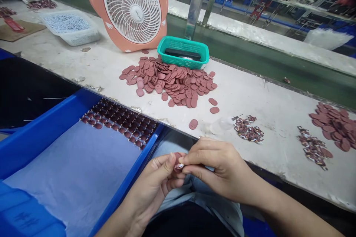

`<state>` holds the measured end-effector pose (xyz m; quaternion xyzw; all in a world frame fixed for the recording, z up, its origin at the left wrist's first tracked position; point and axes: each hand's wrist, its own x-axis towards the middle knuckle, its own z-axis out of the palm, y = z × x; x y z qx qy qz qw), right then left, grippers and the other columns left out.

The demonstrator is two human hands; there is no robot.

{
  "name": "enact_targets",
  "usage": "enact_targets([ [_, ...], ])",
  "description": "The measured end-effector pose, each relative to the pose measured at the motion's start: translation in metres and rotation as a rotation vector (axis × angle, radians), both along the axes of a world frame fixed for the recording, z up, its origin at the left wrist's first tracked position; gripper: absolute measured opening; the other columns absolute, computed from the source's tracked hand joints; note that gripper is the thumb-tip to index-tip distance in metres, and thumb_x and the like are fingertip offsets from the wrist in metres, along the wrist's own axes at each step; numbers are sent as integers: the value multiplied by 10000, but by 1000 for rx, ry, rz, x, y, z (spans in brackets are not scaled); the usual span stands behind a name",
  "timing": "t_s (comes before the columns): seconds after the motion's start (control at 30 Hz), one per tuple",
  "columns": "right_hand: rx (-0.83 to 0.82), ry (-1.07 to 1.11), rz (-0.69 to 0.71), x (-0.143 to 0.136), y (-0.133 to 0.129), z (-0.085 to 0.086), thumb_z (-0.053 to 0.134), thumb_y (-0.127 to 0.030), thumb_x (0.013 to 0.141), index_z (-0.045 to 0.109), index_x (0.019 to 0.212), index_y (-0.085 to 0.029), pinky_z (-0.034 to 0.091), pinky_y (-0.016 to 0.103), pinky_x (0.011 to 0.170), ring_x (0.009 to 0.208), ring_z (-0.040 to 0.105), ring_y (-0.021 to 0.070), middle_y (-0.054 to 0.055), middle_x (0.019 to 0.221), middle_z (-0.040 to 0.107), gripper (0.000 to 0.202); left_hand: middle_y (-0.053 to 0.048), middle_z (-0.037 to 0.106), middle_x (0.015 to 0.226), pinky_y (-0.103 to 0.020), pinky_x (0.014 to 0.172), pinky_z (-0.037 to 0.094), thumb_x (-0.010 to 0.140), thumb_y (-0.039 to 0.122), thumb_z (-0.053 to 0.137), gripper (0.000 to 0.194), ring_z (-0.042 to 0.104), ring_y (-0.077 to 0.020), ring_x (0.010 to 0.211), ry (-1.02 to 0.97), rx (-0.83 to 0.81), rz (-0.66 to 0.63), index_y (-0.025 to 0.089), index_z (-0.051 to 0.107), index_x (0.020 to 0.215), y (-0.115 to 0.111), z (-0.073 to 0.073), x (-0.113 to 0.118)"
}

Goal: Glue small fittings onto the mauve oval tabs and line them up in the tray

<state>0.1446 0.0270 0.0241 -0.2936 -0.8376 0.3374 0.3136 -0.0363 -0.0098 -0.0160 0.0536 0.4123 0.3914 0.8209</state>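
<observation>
Between the thumb and fingers of my left hand (160, 176) is a small reddish-brown oval piece (178, 158). My right hand (219, 164) pinches a small white and brown part (179, 166) against that oval, so both hands meet over my lap. Beyond them on the white bench lies a big pile of matching ovals (172, 81), with one loose oval (193, 124) nearer the edge. To the right sits a heap of small brown and white parts (249, 129).
A blue bin (155, 137) at the left holds rows of assembled pieces (119, 120) on a pale sheet. A pink fan (136, 11), a green basket (183, 52) and a white tub (71, 26) stand on the bench. More ovals (335, 124) and small parts (313, 148) lie right.
</observation>
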Motion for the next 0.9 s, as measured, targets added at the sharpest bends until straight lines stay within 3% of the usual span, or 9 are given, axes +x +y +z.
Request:
enact_targets([
  [0.53,-10,25,1,-1,0,-7,666,-104,911,729,983,-121,541,241,711,749,651,139,60,839,730,97,-6,718,596,-130,529,583,598,370,926,293,644,-65,513,-29,-25,39,144,803,739,-1,-6,3],
  [0.73,-32,34,7,0,2,-2,661,-126,921,735,999,-138,541,239,715,754,659,135,56,847,734,108,-11,716,595,-148,531,599,611,360,921,284,647,-72,524,-69,0,7,139,801,742,-2,-7,1],
  [0.83,-54,43,17,2,2,3,712,-150,890,735,1057,-121,531,236,735,777,654,132,62,860,723,171,-24,731,643,-163,527,606,668,390,886,284,661,-84,551,-98,42,-35,134,794,747,-2,-6,-2],
  [0.9,-50,63,2,5,2,4,789,-208,836,715,1131,-113,520,236,731,786,644,132,63,890,722,319,-33,754,714,-164,509,603,694,383,871,266,666,-85,558,-113,63,-63,138,791,759,0,-4,-4],
])
